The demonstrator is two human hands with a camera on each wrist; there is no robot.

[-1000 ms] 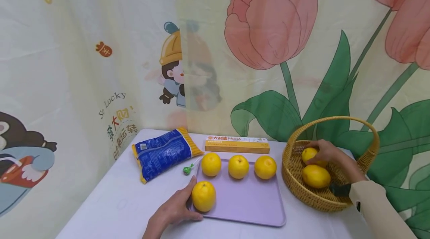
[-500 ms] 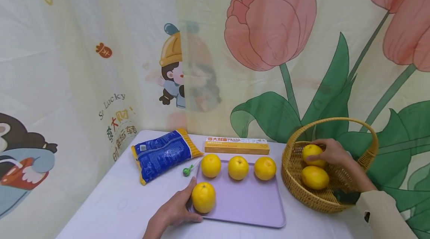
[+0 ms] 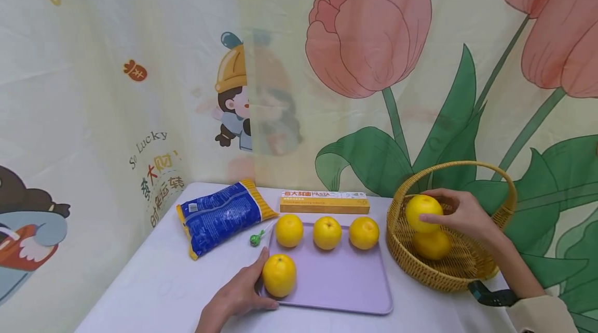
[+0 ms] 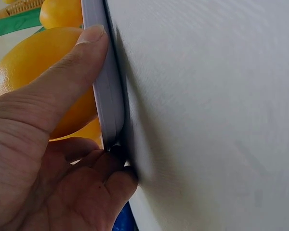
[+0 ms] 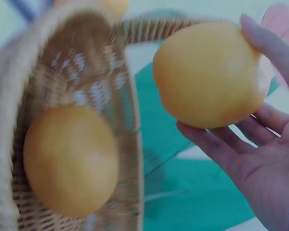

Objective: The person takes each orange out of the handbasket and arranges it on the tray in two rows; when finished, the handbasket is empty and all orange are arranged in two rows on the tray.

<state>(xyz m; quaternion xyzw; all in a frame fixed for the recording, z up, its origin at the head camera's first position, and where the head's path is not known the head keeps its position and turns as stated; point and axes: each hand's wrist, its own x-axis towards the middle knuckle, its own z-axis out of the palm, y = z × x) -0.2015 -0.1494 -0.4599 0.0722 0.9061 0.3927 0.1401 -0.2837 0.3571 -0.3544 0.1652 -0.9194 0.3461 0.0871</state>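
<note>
My right hand grips an orange between thumb and fingers, raised over the wicker basket. A second orange lies inside the basket, partly hidden behind the held one in the head view. At the near left corner of the lilac tray, my left hand holds the rim, its thumb along the edge and its fingers curled against the side. Right beside that hand, an orange sits on the tray. Three more stand in a row at its back: left, middle, right.
Behind the tray lies a yellow and white pasta box. A blue bag with yellow ends and a green-wrapped lollipop are to its left. The basket's tall arched handle rises above its opening. A printed curtain hangs close behind the table.
My right hand has lifted the orange up from the basket's bottom and slightly toward the tray. The left hand has stayed at the tray's corner.
</note>
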